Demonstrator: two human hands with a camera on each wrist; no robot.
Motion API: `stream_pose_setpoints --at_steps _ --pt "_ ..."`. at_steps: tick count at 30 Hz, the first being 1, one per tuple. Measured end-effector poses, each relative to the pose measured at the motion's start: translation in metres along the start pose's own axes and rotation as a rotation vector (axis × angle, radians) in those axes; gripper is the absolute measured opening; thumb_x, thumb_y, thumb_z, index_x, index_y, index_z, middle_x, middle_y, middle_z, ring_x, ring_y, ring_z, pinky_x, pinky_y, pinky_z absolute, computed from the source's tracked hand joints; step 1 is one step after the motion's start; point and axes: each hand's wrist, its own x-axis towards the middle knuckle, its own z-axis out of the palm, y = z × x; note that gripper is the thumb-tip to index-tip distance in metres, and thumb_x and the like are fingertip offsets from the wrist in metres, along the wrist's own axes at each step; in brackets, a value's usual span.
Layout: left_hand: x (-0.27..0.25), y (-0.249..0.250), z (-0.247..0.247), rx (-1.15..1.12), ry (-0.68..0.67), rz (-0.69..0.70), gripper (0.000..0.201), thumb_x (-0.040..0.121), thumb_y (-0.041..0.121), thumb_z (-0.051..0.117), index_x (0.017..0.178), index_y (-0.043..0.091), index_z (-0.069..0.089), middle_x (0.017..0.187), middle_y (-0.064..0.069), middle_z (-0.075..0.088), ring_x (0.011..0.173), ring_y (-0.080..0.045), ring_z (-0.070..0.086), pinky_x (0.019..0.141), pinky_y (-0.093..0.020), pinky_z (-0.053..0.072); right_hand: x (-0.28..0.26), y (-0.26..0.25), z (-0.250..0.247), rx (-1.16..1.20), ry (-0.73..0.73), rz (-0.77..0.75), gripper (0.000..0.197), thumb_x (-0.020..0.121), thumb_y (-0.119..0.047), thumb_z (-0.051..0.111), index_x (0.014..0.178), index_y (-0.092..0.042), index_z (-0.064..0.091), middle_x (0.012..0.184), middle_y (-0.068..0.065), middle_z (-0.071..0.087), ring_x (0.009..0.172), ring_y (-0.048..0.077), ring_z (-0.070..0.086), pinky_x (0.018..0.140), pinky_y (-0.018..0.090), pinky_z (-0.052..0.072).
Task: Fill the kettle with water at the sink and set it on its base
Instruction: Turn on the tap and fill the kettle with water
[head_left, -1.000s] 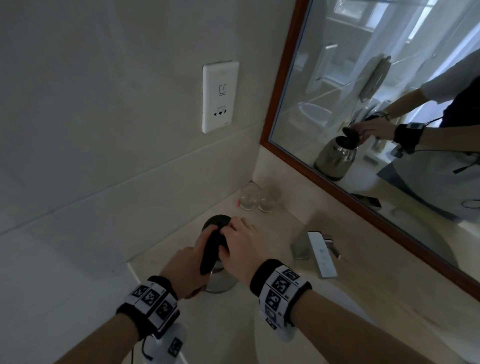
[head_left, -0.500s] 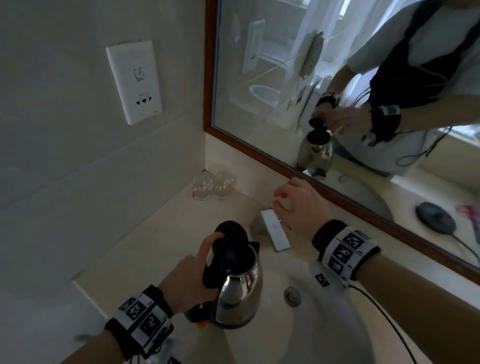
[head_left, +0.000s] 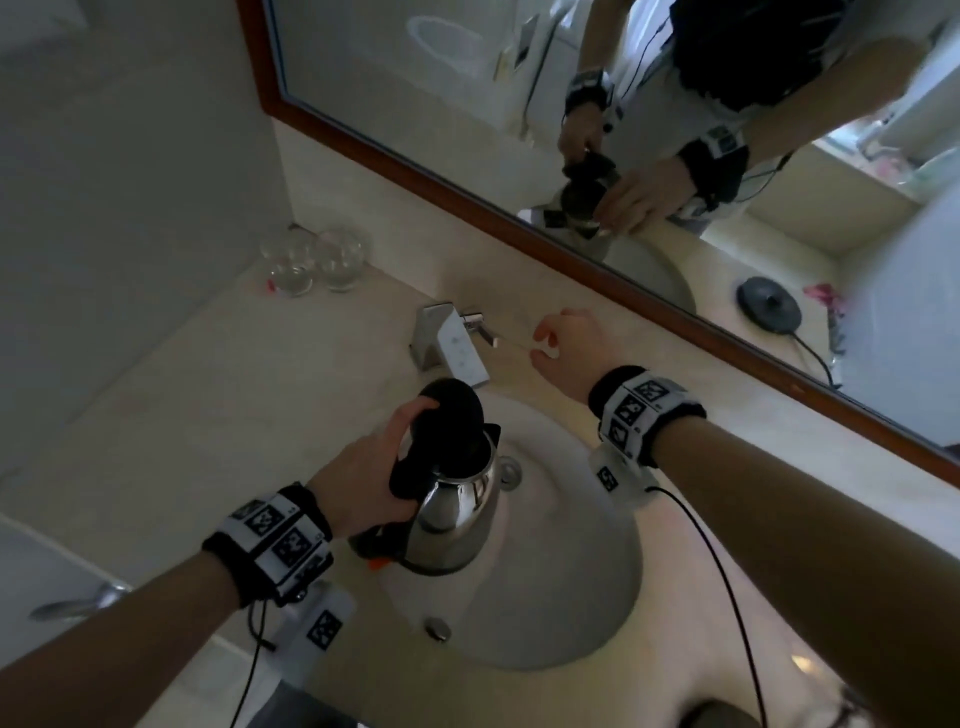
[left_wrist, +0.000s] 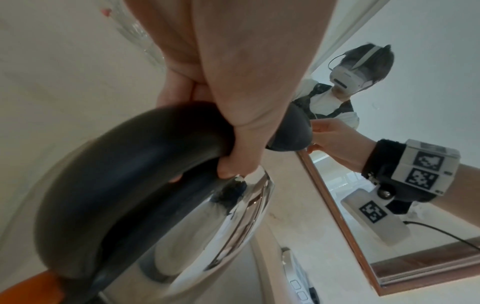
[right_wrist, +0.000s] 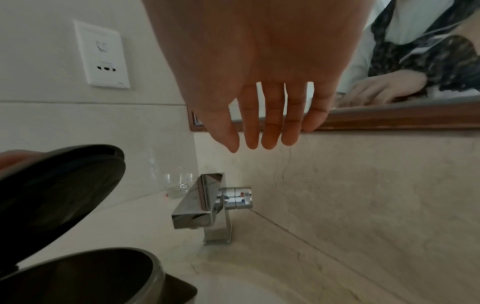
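We noted the left hand (head_left: 363, 480) wrapped round the black handle (left_wrist: 124, 174) of the steel kettle (head_left: 457, 514), fingers curled under it, thumb up by the lid hinge. The kettle hung over the left part of the sink (head_left: 571, 597) bowl, clear of the counter (head_left: 208, 415), its spout toward the tap (head_left: 452, 345). Its black lid (head_left: 452, 410) stood flipped up; from the right wrist view the mouth (right_wrist: 85, 273) showed dark, and we could not tell whether any water was inside.

The right hand (head_left: 571, 348) hovered above the counter at the back edge of the sink, just right of the tap, holding nothing. From the head view its fingers looked loosely bent; from the wrist view they hung fairly straight, close together, pointing down toward the chrome tap knob (right_wrist: 240, 198) without touching it. The knob carried small red and blue marks.

Two clear glasses (head_left: 317, 265) stood in the back left corner of the counter, against the wall. A wood-framed mirror (head_left: 519, 218) ran along the back edge. In its reflection we saw a round black kettle base (head_left: 769, 304) with a cord; it did not show directly in any view. A white wall socket (right_wrist: 102, 54) sat on the left wall. Both wrists wore black bands with patterned markers (head_left: 280, 535)
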Motion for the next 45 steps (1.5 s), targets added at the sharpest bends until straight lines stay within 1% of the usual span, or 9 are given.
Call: stream_pose_setpoints --at_steps 3,6,11,19,24,33,37,41,45 --pt "0.006 -0.005 0.012 -0.032 0.046 -0.022 0.104 0.069 0.008 0.079 0.139 0.046 0.011 0.074 0.006 0.043 0.057 -0.01 0.053 0.062 -0.016 0.052 0.014 0.001 0.016 0.005 -0.08 0.047 0.033 0.089 -0.034 0.056 0.115 -0.014 0.059 0.113 0.01 0.063 0.107 0.029 0.057 0.089 0.037 0.047" --pt "0.013 -0.012 0.02 -0.04 0.084 -0.047 0.102 0.069 0.009 0.078 0.136 0.047 0.012 0.093 -0.005 0.048 0.083 -0.029 0.057 0.086 -0.043 0.053 0.033 -0.005 0.032 0.061 -0.181 0.111 0.039 0.094 -0.038 0.05 0.124 -0.012 0.053 0.12 0.011 0.063 0.108 0.03 0.059 0.089 0.037 0.049" --pt "0.03 -0.025 0.022 -0.083 0.088 -0.063 0.102 0.066 0.006 0.076 0.134 0.05 0.013 0.08 0.003 0.041 0.057 -0.006 0.049 0.051 -0.009 0.043 0.062 -0.023 0.053 0.063 -0.281 0.096 0.041 0.099 -0.033 0.042 0.122 -0.001 0.055 0.121 0.02 0.062 0.109 0.035 0.059 0.087 0.036 0.047" --pt "0.044 -0.038 0.018 -0.194 0.209 -0.045 0.102 0.063 0.005 0.077 0.132 0.053 0.019 0.055 0.005 0.055 0.045 -0.006 0.053 0.046 -0.012 0.04 0.091 -0.03 0.064 0.021 -0.275 0.064 0.03 0.1 -0.02 0.042 0.113 -0.001 0.061 0.113 0.02 0.068 0.104 0.035 0.064 0.086 0.037 0.05" --pt "0.051 -0.037 0.024 -0.225 0.257 -0.027 0.112 0.06 0.006 0.078 0.12 0.076 0.015 0.059 -0.001 0.062 0.049 -0.012 0.058 0.048 -0.016 0.046 0.099 -0.024 0.065 0.023 -0.305 0.048 0.028 0.099 -0.019 0.046 0.109 0.0 0.064 0.109 0.019 0.07 0.101 0.032 0.066 0.083 0.036 0.052" --pt "0.065 -0.038 0.029 -0.266 0.342 -0.064 0.114 0.062 0.001 0.079 0.122 0.073 0.015 0.066 -0.013 0.07 0.053 -0.026 0.066 0.054 -0.042 0.059 0.107 -0.017 0.064 -0.054 -0.31 0.027 0.028 0.099 -0.017 0.044 0.114 -0.001 0.062 0.114 0.02 0.066 0.106 0.033 0.063 0.085 0.036 0.05" --pt "0.068 -0.038 0.026 -0.263 0.343 -0.072 0.114 0.062 0.0 0.078 0.121 0.074 0.015 0.067 -0.012 0.071 0.054 -0.026 0.066 0.055 -0.042 0.059 0.112 -0.014 0.069 -0.047 -0.32 0.063 0.029 0.098 -0.02 0.046 0.111 -0.001 0.064 0.111 0.018 0.067 0.102 0.032 0.064 0.077 0.033 0.048" --pt "0.069 -0.038 0.025 -0.271 0.345 -0.078 0.114 0.062 -0.001 0.078 0.12 0.075 0.016 0.068 -0.012 0.072 0.055 -0.026 0.067 0.057 -0.042 0.06 0.114 -0.011 0.072 -0.019 -0.301 0.076 0.029 0.098 -0.019 0.047 0.108 0.0 0.066 0.09 0.015 0.062 0.079 0.026 0.055 0.068 0.029 0.042" --pt "0.069 -0.036 0.025 -0.277 0.339 -0.079 0.112 0.063 -0.001 0.077 0.119 0.074 0.016 0.07 -0.015 0.072 0.057 -0.028 0.068 0.057 -0.043 0.06 0.113 -0.01 0.074 -0.008 -0.296 0.086 0.029 0.098 -0.021 0.046 0.107 0.0 0.065 0.095 0.018 0.065 0.086 0.031 0.062 0.068 0.028 0.041"
